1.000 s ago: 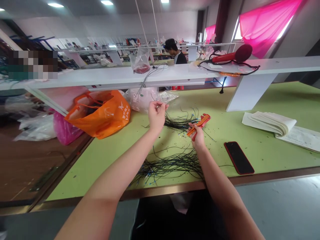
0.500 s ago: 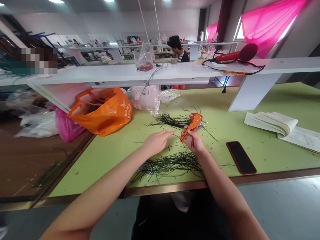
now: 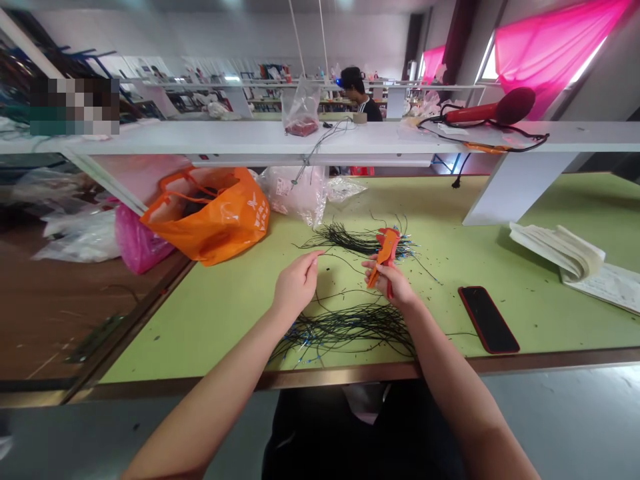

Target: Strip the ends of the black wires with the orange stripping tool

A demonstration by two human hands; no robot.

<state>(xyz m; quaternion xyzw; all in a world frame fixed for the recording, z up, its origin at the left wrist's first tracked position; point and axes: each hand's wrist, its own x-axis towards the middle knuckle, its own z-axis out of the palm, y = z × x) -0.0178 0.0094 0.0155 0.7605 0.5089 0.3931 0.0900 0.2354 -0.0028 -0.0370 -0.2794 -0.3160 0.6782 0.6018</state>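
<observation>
Nearest the person, on the green table (image 3: 210, 327) between the forearms, lay a loose near bundle (image 3: 350, 327) of black wires, its long axis running crosswise and blue tips showing at its left end. A dark phone (image 3: 489, 320) with a red edge lay to the right of the right forearm, slanting away to the left. Just beyond the near bundle, the left hand (image 3: 296, 283) pinched a single black wire (image 3: 343, 259) between thumb and fingertips; the wire ran rightward from them toward the right hand (image 3: 393, 283), but whether it touched that hand could not be told. The right hand was wrapped around the handles of an orange-and-red hand tool (image 3: 386, 252), whose long axis ran away from the body, handles toward the person, head pointing forward and slightly right. Behind that head, a far bundle (image 3: 345, 237) stretched crosswise, blue tips at its right end. Farther off, an orange bag (image 3: 215, 223) sat beyond and left of the left hand, and a red hair dryer (image 3: 475, 115) lay on the white shelf (image 3: 240, 139) past both hands.
</observation>
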